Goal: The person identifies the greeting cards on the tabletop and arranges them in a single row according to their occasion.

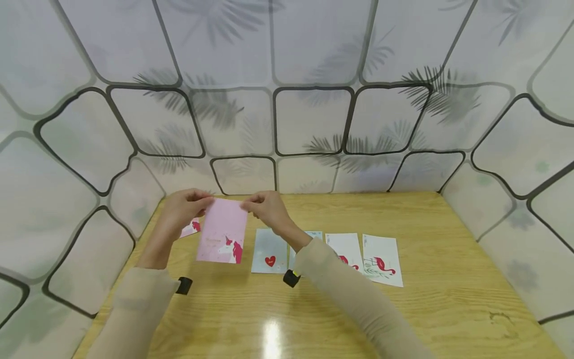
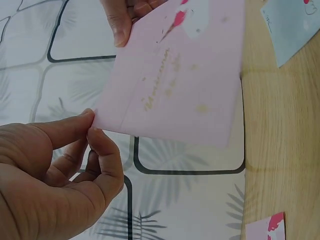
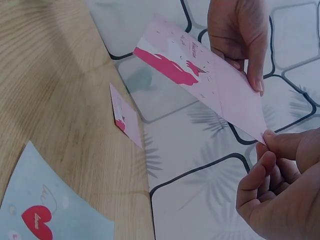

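Observation:
A pink card (image 1: 219,229) with a white unicorn and a magenta mane is held up above the wooden table, its picture side facing the head camera. My left hand (image 1: 181,212) pinches its upper left corner between thumb and forefinger. At the upper right corner, my right hand (image 1: 270,212) grips it the same way. In the right wrist view the card (image 3: 200,75) stretches between both hands, unicorn toward its lower end. Another pink unicorn card (image 3: 122,115) lies on the table, partly covered by the raised one in the head view.
On the table (image 1: 430,309), a light blue card with a red heart (image 1: 264,249) lies beside another blue card (image 1: 292,258), partly behind the right forearm. Two white flamingo cards (image 1: 342,242) (image 1: 381,249) lie farther right. A patterned curtain (image 1: 309,119) encloses the back and sides.

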Tool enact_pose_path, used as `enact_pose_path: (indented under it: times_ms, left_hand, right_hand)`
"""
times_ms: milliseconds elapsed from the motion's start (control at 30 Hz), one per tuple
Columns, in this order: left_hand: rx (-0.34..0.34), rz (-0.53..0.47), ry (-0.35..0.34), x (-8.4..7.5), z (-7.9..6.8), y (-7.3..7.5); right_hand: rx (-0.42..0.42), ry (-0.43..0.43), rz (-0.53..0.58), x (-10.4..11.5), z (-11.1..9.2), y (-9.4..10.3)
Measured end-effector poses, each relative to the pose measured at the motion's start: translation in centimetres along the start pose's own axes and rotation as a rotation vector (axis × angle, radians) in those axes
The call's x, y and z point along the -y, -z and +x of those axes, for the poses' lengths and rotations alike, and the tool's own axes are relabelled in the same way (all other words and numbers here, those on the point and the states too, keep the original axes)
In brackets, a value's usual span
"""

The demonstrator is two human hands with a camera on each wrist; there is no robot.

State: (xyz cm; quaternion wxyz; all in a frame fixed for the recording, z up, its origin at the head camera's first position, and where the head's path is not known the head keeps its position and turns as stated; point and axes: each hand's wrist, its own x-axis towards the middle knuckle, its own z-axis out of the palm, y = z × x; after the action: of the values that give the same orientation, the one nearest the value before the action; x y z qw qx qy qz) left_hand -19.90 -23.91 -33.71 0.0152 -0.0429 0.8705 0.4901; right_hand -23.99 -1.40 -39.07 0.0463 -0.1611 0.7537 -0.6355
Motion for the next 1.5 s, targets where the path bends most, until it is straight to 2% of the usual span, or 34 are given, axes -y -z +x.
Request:
enact_pose_path:
  times_ms: [200,400,700,867,1033,1300,1500]
  left_hand:
    - [-0.005,-0.012,-0.010,0.0,1.0,-0.4]
    - [-0.008,-0.040,0.005,0.8,2.1,-1.0]
    - [0.001,-0.056,0.007,2.8,3.3,-2.3]
    - [-0.021,-0.034,0.050,4.0,3.8,-3.0]
    - [-0.020,-0.037,0.048,5.5,4.5,-3.7]
    - [-0.040,-0.005,0.062,7.6,5.5,-4.9]
    - [-0.037,-0.001,0.060,8.8,6.2,-5.7]
  right_hand:
    - [-0.029,-0.005,-0.013,-0.2,0.5,0.1]
    - [-0.064,-0.025,-0.008,-1.1,1.2,-0.2]
    - [-0.099,-0.040,-0.040,-3.8,2.1,-0.8]
    - [-0.123,-0.075,-0.056,-5.2,2.6,-1.4]
    - [-0.130,-0.107,-0.107,-6.7,3.0,-2.0]
    - [-0.079,-0.160,-0.229,-8.2,3.2,-2.2]
    - [-0.053,-0.135,-0.319,-9.0,3.4,-2.3]
